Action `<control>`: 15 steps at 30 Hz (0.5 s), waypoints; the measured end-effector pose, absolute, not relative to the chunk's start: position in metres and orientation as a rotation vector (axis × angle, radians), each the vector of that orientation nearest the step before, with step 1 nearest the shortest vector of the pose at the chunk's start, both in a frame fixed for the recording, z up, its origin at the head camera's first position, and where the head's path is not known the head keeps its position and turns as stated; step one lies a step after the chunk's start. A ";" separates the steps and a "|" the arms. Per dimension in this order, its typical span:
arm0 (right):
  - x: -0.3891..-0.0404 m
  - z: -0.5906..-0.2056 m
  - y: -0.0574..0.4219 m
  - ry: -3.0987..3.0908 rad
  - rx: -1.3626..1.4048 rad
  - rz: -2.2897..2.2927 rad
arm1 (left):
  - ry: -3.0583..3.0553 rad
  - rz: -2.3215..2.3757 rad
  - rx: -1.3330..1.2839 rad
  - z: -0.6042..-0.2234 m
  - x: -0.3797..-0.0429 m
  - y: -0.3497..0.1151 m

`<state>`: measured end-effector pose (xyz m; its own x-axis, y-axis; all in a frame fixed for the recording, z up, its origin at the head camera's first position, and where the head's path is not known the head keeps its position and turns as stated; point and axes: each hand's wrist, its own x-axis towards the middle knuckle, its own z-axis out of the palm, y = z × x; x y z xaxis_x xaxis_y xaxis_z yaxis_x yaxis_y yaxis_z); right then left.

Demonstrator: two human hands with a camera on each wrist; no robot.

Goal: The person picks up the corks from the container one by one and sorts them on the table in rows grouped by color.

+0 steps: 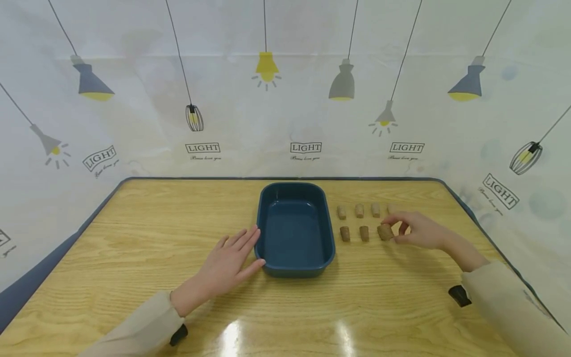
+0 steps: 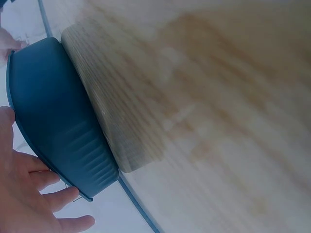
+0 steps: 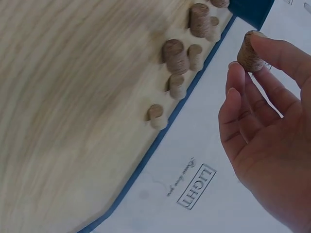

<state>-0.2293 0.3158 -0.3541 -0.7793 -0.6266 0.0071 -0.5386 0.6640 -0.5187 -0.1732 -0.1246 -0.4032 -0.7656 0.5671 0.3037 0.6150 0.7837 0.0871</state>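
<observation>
My right hand (image 1: 419,229) pinches a brown cork stopper (image 1: 385,232) between thumb and fingertips. In the right wrist view the held cork (image 3: 251,52) appears off the table, its rough speckled side showing. Several more corks stand near it in two rows: paler ones such as this cork (image 1: 359,210) at the back, and darker ones such as this cork (image 1: 345,234) in front. My left hand (image 1: 225,263) touches the left rim of a deep blue rectangular tray (image 1: 294,272), fingers extended. In the left wrist view the fingers (image 2: 60,199) lie along the tray's rim.
The tray, with its bare blue floor, stands mid-table to the left of the corks. A wood-grain table (image 1: 147,223) has a dark blue edge at the back and sides. Behind it hangs a white backdrop (image 1: 241,114) printed with lamps.
</observation>
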 end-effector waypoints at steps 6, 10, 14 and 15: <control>-0.227 -0.361 0.331 2.731 -0.891 -0.792 | -2.717 -0.273 -0.920 -0.402 -0.173 -0.125; -0.230 -0.369 0.339 2.737 -0.839 -0.801 | -2.730 -0.276 -0.919 -0.402 -0.173 -0.125; -0.234 -0.377 0.345 2.737 -0.779 -0.815 | -2.741 -0.273 -0.916 -0.402 -0.173 -0.125; -0.234 -0.379 0.346 2.735 -0.764 -0.829 | -2.744 -0.273 -0.915 -0.402 -0.173 -0.125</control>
<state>-0.2342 0.3459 -0.3788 -0.8509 -0.5247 -0.0252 -0.4225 0.7121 -0.5607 -0.1726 -0.1246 -0.4022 -0.7767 0.5644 0.2797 0.6085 0.7871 0.1013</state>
